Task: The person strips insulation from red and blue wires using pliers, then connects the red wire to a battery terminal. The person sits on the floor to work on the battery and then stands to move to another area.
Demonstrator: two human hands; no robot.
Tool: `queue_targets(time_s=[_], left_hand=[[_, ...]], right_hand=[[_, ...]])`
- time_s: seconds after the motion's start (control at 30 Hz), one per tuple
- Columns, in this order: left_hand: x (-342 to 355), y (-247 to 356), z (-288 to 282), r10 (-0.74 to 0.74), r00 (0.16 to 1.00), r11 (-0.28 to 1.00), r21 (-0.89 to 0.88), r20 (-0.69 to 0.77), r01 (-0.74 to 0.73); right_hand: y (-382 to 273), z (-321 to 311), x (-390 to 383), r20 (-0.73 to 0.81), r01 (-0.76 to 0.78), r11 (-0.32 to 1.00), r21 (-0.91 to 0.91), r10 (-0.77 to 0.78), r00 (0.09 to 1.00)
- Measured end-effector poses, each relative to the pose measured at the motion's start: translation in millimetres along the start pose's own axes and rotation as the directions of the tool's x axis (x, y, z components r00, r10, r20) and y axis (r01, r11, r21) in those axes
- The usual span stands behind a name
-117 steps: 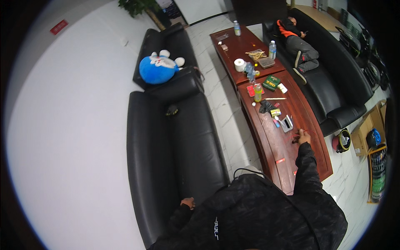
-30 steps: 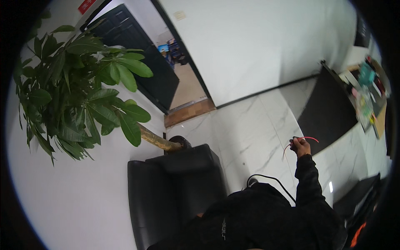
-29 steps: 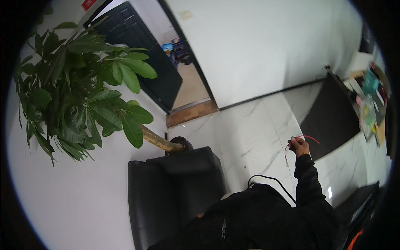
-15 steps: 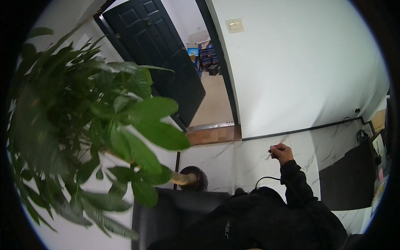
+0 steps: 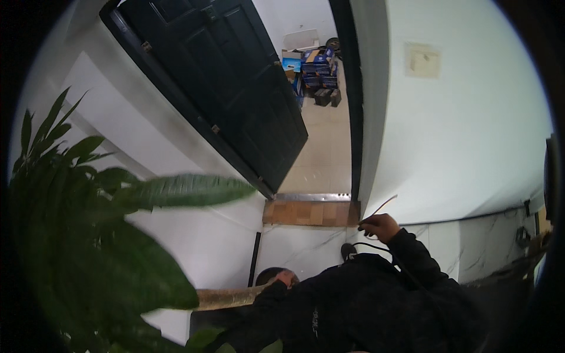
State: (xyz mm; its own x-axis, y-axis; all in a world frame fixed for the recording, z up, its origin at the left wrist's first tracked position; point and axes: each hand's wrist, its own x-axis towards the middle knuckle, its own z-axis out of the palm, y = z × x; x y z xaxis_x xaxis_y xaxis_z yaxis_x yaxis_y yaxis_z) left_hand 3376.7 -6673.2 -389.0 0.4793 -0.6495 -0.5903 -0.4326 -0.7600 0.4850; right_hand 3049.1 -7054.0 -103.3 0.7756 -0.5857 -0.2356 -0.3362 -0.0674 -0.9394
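My right hand is out in front, over the floor near the doorway's right corner. Its fingers are pinched round a thin, brownish, stick-like piece, which slants up past the fingertips. What exactly this piece is I cannot make out. My left hand shows beside the potted plant's trunk, in front of the dark pot. Its fingers are too small and partly hidden to read, and whether it touches the pot is unclear.
Large green leaves fill the left side. Ahead, a dark door stands ajar above a wooden threshold strip. Beyond it are stacked blue boxes. A light switch is on the white wall. A black cord runs by my right arm.
My view has moved toward the doorway. The leaves have slid left and lower. My left hand has come into sight by the pot, and the thin piece in my right hand shows more clearly.
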Motion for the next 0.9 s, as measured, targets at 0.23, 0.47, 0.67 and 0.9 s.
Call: queue_targets(time_s=[0.23,0.47,0.67,0.9], left_hand=[[34,25,-29,-0.306,0.936,0.924,-0.184,0.175,0.336],[128,30,-117,-0.411,0.894,0.858,-0.254,0.18,0.446],[273,38,-234,-0.348,0.914,0.9,-0.2,0.208,0.388],[453,96,-450,-0.246,0.948,0.968,0.007,0.202,0.249]], right_hand=[[-75,-17,187,0.172,0.197,0.961,-0.196,-0.164,0.971],[-72,-13,336,0.001,0.071,0.966,-0.247,-0.073,0.997],[-91,-37,446,-0.328,-0.076,0.993,0.091,0.102,0.939],[-162,-89,556,-0.749,0.059,0.993,-0.103,-0.116,0.652]])
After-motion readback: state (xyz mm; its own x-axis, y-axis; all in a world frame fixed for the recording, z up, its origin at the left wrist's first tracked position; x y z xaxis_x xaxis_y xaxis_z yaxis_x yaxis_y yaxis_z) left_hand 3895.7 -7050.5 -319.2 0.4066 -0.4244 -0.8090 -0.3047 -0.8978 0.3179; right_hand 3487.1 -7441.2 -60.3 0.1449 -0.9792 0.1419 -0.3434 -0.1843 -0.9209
